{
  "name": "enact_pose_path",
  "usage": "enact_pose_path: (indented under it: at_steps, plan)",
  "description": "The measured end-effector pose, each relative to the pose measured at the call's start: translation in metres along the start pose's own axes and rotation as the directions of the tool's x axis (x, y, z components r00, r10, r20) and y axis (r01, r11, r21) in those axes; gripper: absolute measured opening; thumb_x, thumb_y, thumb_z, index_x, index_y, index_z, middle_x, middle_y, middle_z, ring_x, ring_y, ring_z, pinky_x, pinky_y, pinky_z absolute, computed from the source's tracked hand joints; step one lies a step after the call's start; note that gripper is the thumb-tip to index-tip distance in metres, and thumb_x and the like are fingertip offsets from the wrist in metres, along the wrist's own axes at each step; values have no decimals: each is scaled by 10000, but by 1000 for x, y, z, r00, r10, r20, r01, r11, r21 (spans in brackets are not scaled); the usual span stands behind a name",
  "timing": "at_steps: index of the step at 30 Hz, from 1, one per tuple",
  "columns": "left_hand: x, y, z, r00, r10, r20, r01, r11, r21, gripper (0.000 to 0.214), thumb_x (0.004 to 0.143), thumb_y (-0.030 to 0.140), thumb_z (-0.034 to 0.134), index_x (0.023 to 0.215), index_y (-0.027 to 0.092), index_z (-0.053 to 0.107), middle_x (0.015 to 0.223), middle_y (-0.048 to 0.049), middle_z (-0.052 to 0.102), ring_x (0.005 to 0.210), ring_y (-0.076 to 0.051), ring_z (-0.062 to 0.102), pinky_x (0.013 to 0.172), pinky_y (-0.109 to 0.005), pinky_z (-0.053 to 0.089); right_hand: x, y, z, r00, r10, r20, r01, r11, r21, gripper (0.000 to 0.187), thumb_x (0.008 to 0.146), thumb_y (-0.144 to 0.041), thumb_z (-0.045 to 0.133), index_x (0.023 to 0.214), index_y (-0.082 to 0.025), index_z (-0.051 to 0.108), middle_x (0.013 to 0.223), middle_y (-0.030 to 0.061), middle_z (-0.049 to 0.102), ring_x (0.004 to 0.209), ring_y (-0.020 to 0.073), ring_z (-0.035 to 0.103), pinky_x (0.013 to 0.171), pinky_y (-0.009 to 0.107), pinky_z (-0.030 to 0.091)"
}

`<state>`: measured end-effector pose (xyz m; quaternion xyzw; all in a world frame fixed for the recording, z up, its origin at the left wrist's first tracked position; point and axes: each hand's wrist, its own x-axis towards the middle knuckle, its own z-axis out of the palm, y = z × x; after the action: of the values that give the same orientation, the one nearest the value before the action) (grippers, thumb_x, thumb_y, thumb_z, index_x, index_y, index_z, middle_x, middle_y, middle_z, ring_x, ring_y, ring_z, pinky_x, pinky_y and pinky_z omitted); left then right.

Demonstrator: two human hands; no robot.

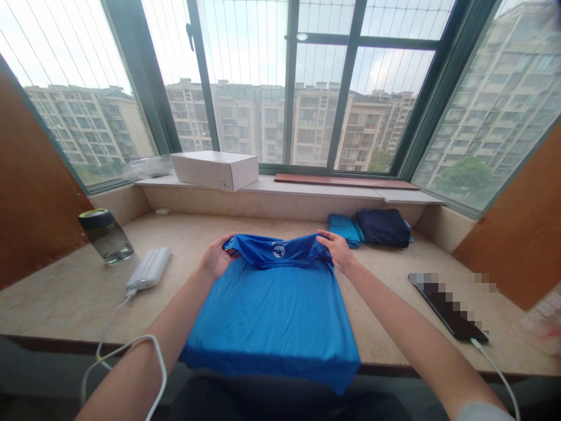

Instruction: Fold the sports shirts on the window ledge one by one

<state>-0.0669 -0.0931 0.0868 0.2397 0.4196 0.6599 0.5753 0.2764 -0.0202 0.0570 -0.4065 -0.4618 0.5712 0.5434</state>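
A blue shirt (276, 313) lies spread on the stone-look counter, its near edge draping over the front. The far end is a darker blue, bears a white round logo and is folded over toward me. My left hand (218, 257) pinches the far left corner of that folded part between thumb and fingers. At the far right corner, my right hand (336, 248) grips the cloth the same way. Between the two hands the far edge is lifted a little and sags in the middle.
Folded clothes (383, 227) lie at the back right. To the left are a water bottle (105, 237) and a white power bank (149, 269) with its cable looping over my left forearm. A phone (451, 313) charges at right. A white box (214, 169) sits on the sill.
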Motion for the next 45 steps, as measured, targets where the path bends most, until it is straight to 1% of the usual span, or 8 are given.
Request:
enact_pose_path:
  at_steps: [6,12,19,27,33,37,41,45]
  plan:
    - [-25,31,6,995,-89,37,88,996,33,229,892,80,467,869,87,695,783,-115,724,660,-218,697,673,-393,615,-11,-23,6,997,75,29,-77,995,63,373,687,-167,820,1042,-205,711,751,-16,738,596,120,648,500,207,510]
    - [-49,49,-2,996,-72,-60,70,997,-30,278,913,83,423,866,68,697,794,-139,726,720,-229,714,751,-396,618,-29,-42,9,991,117,62,-126,978,168,289,760,-109,780,1018,-181,673,841,21,751,757,142,711,772,260,607]
    - [-82,33,-26,985,-96,-144,93,995,-31,281,899,66,441,899,73,722,826,-139,736,750,-224,721,744,-364,623,-74,-31,-10,978,163,133,-183,970,157,242,779,-152,766,1010,-204,710,972,29,762,885,160,715,938,312,578]
    - [-111,30,-24,980,-66,-188,62,998,-27,320,899,82,419,915,78,739,938,-165,757,858,-239,736,769,-354,638,-108,-48,-15,977,152,153,-168,981,100,224,784,-251,775,1003,-203,754,1075,53,759,1028,205,690,987,333,544]
    - [-143,9,-64,966,-175,-192,205,967,153,264,815,124,601,1018,130,768,1038,-147,754,860,-243,731,714,-324,632,-151,-31,-52,944,263,200,-258,965,-51,440,804,-387,789,1200,-209,718,1125,75,749,1033,236,686,986,392,534]
    - [-142,-1,-93,969,-161,-186,229,866,445,370,716,269,792,1073,176,768,915,-89,752,716,-205,691,622,-282,590,-162,-12,-72,904,369,215,-301,908,-290,555,783,-475,790,1256,-201,695,977,60,762,920,242,690,949,443,522]
    - [-135,-2,-104,989,38,-145,95,586,805,433,637,424,842,1016,221,786,838,-69,728,760,-276,690,630,-327,580,-163,-10,-80,915,333,229,-178,841,-511,535,766,-531,781,1209,-236,726,1142,74,744,1064,297,655,1014,472,470]
    - [-127,-8,-92,916,401,15,-160,330,930,330,610,386,824,912,259,786,1135,-107,702,1112,-383,634,1019,-440,498,-164,-13,-72,907,331,261,-175,858,-482,589,741,-537,803,1247,-252,707,1261,92,705,1174,323,621,1077,490,425]
